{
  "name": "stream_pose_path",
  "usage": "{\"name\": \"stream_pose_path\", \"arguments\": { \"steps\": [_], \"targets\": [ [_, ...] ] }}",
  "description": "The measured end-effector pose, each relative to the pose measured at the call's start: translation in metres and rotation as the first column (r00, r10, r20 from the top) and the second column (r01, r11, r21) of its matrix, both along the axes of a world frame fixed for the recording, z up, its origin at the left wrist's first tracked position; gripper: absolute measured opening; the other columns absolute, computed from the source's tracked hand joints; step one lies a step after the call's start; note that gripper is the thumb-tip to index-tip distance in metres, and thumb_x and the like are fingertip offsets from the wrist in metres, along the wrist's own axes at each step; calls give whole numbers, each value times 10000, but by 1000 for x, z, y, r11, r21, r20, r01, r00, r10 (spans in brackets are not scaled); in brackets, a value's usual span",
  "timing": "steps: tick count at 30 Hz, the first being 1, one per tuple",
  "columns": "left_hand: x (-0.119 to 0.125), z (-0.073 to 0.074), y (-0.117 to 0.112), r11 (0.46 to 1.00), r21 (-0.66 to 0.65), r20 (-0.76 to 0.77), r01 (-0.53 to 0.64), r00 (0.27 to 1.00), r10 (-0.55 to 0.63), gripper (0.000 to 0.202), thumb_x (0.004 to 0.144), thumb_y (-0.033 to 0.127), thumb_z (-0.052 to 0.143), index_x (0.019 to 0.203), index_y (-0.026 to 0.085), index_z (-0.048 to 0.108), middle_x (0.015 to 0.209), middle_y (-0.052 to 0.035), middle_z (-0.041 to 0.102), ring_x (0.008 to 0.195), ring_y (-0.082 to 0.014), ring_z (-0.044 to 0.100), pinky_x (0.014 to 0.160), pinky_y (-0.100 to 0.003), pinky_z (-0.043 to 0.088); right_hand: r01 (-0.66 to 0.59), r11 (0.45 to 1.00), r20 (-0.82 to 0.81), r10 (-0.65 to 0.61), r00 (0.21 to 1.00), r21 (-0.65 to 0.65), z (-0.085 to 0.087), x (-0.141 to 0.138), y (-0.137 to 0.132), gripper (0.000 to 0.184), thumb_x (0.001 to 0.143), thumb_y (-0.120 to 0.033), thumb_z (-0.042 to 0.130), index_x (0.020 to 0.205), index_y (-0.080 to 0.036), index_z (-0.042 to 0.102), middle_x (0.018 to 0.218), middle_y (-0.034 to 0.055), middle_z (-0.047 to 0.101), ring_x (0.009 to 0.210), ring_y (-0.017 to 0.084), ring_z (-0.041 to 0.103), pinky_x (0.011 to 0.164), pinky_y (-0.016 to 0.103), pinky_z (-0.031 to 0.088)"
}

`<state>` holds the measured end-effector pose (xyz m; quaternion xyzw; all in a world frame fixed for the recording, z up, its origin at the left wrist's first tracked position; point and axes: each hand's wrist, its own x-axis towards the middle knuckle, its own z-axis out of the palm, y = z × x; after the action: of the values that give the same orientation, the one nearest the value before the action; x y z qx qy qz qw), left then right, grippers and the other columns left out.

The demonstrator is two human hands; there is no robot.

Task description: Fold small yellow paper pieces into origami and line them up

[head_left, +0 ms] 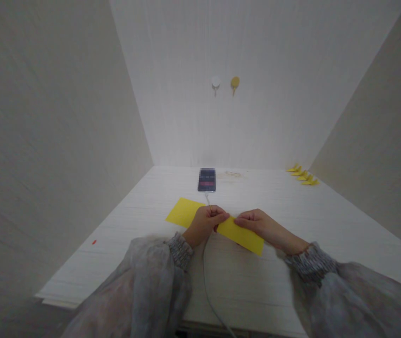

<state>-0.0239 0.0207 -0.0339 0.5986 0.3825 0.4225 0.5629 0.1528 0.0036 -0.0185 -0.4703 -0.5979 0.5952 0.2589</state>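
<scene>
A long yellow sheet of paper (182,211) lies flat on the pale wooden table (344,234), folded into a strip. My left hand (205,223) rests on its middle with the fingers curled and pinching the paper's upper edge. My right hand (257,223) presses down on the paper's right part, fingers together, thumb near the left hand's fingertips. Both wrists wear grey gathered sleeves.
A phone (206,180) lies beyond the paper, its cable (205,277) running toward me under my left wrist. Several small folded yellow paper pieces (302,175) sit at the far right corner. Two hooks (225,84) hang on the back wall. Side walls close in.
</scene>
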Motion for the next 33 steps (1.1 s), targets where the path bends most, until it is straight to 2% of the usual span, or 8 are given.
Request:
{"name": "stream_pose_path", "arguments": {
  "steps": [9,14,17,21,25,33],
  "targets": [
    [-2,1,2,998,-50,37,-24,999,25,295,619,397,602,650,106,562,473,40,447,400,-37,356,386,-172,259,-4,1000,-26,4,1000,11,5,3,0,306,695,-422,543,684,-121,596,615,43,636,497,115,553,475,220,395],
    [-1,1,0,995,-63,65,71,996,-67,272,592,361,639,673,115,557,543,24,510,467,-45,421,456,-173,311,-14,1000,-2,14,1000,10,4,1,-1,304,691,-431,544,634,-135,584,567,19,609,464,105,519,458,220,366],
    [1,1,-1,989,-90,10,113,994,-113,281,566,355,658,694,120,576,586,5,549,504,-66,460,482,-186,334,-14,1000,23,14,1000,12,2,0,-1,304,678,-436,560,629,-137,587,550,8,590,447,92,486,446,214,341],
    [0,1,-2,995,-71,-46,75,996,-78,242,580,338,648,662,118,589,555,15,539,479,-57,442,463,-179,313,-25,1000,11,25,1000,16,1,0,-1,302,685,-427,554,622,-134,588,546,6,582,446,87,472,447,212,322],
    [-1,0,0,997,-69,-13,32,999,-33,216,592,318,640,660,120,591,569,12,556,491,-63,464,477,-184,331,-22,999,-23,23,999,44,5,2,-1,301,696,-414,545,617,-127,592,563,10,585,466,86,473,473,214,331],
    [-2,-1,-1,994,-104,55,33,998,-27,220,581,304,650,671,115,582,607,-5,584,521,-77,500,503,-192,363,-28,997,-5,29,1000,67,9,3,-1,307,699,-415,545,627,-122,602,577,9,592,480,87,475,496,217,345]
  ]
}}
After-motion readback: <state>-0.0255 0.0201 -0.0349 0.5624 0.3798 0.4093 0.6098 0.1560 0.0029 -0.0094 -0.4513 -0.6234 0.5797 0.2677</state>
